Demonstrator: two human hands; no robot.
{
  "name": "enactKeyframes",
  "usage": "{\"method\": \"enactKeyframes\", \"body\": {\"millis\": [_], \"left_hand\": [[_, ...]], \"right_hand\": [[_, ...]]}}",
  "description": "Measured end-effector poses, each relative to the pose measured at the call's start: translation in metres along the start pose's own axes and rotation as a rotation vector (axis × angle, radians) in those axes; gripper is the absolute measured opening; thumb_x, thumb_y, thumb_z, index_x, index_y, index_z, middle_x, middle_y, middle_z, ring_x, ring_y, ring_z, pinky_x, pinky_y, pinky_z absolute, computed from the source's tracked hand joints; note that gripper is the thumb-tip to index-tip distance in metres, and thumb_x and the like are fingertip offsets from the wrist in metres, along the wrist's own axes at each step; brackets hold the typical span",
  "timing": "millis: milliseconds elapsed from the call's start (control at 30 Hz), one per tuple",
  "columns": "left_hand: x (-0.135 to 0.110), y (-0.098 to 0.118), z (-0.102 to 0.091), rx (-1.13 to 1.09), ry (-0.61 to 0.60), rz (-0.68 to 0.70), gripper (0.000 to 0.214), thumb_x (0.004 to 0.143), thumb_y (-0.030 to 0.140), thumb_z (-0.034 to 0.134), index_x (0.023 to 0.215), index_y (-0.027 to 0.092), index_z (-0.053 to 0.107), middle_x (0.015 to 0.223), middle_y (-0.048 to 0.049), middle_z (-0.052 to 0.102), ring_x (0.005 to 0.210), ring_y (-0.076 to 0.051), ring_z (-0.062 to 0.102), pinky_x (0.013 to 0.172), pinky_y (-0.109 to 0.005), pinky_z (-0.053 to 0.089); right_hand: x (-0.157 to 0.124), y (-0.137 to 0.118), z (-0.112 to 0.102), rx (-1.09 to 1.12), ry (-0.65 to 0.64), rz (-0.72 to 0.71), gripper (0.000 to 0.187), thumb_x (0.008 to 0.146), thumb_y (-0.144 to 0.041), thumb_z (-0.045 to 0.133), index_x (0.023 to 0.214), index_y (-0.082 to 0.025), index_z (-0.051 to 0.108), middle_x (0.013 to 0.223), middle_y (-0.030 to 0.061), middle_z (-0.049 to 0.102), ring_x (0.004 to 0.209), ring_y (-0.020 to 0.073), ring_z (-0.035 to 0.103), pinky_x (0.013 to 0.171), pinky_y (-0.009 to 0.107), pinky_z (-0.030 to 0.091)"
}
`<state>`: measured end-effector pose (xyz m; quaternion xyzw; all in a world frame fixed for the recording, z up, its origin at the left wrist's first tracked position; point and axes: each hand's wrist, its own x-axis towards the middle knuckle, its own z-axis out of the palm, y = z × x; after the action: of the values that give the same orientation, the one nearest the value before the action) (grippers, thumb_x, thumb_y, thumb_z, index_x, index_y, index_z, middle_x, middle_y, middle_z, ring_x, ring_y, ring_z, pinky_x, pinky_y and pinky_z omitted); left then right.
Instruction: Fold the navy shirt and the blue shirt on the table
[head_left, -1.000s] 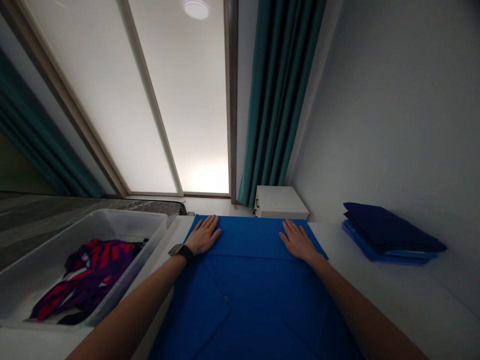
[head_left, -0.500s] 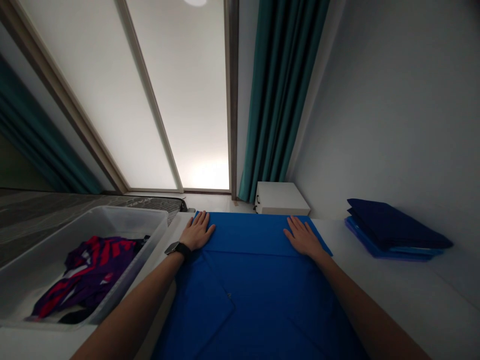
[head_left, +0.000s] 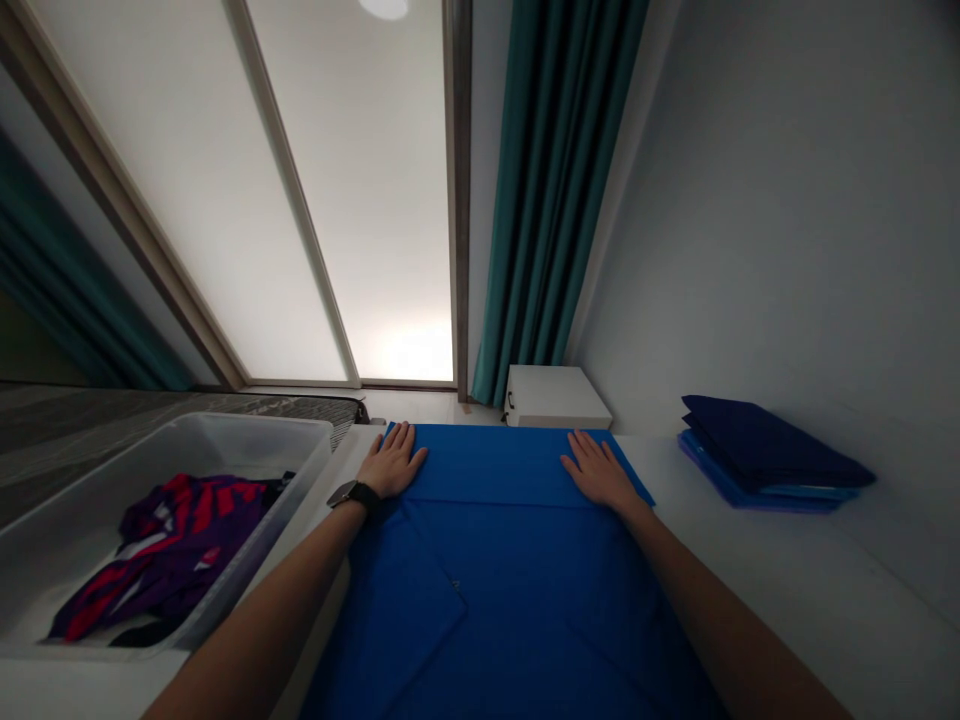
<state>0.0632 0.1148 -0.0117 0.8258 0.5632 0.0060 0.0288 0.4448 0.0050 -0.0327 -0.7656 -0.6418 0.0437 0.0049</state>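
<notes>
A blue garment [head_left: 510, 600] lies spread out flat, with a straight crease across its far part and a small pale mark left of its middle. My left hand [head_left: 391, 462], with a dark watch [head_left: 354, 494] at its wrist, rests palm down on the far left corner of the cloth, fingers stretched. On the far right part my right hand [head_left: 598, 470] lies flat too, fingers spread. Neither hand grips the cloth. The near end of the garment runs out of view.
A white table [head_left: 757, 590] bears the garment. To the left stands a translucent plastic bin [head_left: 330, 432] holding crumpled purple and red clothing [head_left: 187, 540]. Folded dark blue cloths [head_left: 772, 450] are stacked at the right. Beyond the table are a white cabinet [head_left: 559, 395] and a teal curtain [head_left: 559, 200].
Both hands stay flat on the blue garment, with almost no movement over it. The whole view has shifted a little, so most things appear slightly further left.
</notes>
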Motion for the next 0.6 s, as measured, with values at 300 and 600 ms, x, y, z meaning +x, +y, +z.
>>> {"method": "enactKeyframes", "body": {"millis": [300,600], "left_hand": [[0.004,-0.008,-0.001,-0.074,0.04,0.01,0.059,0.098,0.044,0.022,0.148,0.013,0.033,0.156,-0.0121,0.028,0.145,-0.026,0.021,0.115,-0.046,0.017],[0.051,-0.053,-0.027,-0.134,-0.019,0.017,0.05,0.085,0.024,0.042,0.132,0.016,0.054,0.137,-0.0126,0.055,0.128,-0.026,0.049,0.106,-0.038,0.035]], "right_hand": [[0.004,0.006,0.01,0.003,0.04,-0.014,0.07,0.096,-0.054,0.016,0.152,-0.012,0.023,0.158,0.0083,0.019,0.146,0.0218,0.013,0.118,0.045,0.008],[0.004,0.005,0.013,0.021,0.08,-0.016,0.069,0.095,-0.051,0.019,0.151,-0.011,0.026,0.157,0.0091,0.023,0.146,0.0227,0.016,0.118,0.046,0.01]]}}
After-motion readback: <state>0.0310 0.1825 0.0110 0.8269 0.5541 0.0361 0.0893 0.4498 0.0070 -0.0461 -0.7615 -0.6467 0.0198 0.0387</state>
